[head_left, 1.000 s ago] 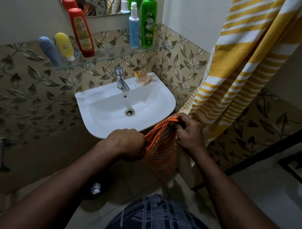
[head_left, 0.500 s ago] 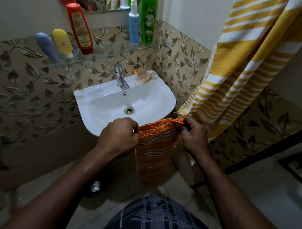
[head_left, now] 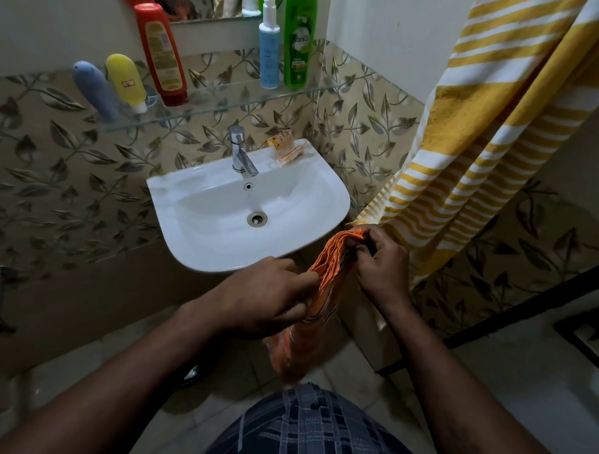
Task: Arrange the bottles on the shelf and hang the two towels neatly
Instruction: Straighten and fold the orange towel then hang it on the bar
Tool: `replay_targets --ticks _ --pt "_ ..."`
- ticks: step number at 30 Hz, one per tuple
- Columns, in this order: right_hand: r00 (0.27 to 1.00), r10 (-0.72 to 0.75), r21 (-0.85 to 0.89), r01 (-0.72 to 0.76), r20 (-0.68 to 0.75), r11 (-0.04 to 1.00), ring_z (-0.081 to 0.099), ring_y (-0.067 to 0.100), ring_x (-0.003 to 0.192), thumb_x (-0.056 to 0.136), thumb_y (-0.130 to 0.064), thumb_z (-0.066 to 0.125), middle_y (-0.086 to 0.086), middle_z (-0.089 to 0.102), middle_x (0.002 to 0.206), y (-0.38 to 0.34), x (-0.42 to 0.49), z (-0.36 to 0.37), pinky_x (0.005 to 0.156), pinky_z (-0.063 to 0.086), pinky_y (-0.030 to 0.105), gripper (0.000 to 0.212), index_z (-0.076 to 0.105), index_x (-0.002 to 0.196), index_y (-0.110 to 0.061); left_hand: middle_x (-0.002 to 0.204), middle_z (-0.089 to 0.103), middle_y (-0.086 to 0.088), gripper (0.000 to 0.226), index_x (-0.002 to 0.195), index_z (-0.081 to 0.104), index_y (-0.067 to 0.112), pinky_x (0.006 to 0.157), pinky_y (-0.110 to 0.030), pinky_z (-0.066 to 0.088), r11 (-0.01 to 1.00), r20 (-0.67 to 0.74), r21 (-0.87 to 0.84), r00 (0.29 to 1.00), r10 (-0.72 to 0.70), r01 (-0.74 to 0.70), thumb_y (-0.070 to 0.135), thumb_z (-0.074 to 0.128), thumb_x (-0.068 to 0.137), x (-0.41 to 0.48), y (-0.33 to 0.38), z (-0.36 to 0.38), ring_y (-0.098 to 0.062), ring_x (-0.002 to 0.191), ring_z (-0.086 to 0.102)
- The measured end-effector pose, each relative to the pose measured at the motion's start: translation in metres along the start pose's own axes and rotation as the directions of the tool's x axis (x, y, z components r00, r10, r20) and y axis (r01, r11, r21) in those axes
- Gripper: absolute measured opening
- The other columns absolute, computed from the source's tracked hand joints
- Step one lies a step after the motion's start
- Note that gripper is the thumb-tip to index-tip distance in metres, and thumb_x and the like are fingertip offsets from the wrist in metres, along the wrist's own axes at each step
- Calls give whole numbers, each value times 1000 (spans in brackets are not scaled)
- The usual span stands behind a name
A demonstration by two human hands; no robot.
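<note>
While the orange towel [head_left: 305, 342] was stretched flat between the hands half a second ago, it is now bunched into folds just in front of the sink [head_left: 164, 187], its tail hanging toward the floor. The left hand [head_left: 270, 295] pinches the lower folds and the right hand [head_left: 381, 261] clamps the top corner, each grip closed on cloth. A yellow striped towel [head_left: 475, 135] hangs right of the sink; bottles [head_left: 163, 58] stand on the glass shelf [head_left: 225, 100] above it. Folding looks under way; hanging remains.

A white sink [head_left: 194, 174] — chrome tap [head_left: 241, 154] upright on its back rim, orange sachets [head_left: 285, 149] at its back right corner, leaf-patterned tiles [head_left: 69, 187] behind it.
</note>
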State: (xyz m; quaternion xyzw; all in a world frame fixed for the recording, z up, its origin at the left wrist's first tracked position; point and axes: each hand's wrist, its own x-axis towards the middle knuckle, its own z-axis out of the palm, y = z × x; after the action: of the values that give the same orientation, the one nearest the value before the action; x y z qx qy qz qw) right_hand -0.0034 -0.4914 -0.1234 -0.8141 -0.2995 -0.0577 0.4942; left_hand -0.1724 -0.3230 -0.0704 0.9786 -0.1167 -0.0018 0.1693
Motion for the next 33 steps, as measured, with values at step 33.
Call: replay_targets --ticks 33 --pt "993 -114 -108 110 -32 988 53 -1 70 82 0 63 -15 65 84 -6 2 0 68 35 -1 31 77 108 -11 71 41 -1 9 87 57 21 66 -35 46 744 95 463 807 -583 482 23 59 96 39 7 -18 -28 73 52"
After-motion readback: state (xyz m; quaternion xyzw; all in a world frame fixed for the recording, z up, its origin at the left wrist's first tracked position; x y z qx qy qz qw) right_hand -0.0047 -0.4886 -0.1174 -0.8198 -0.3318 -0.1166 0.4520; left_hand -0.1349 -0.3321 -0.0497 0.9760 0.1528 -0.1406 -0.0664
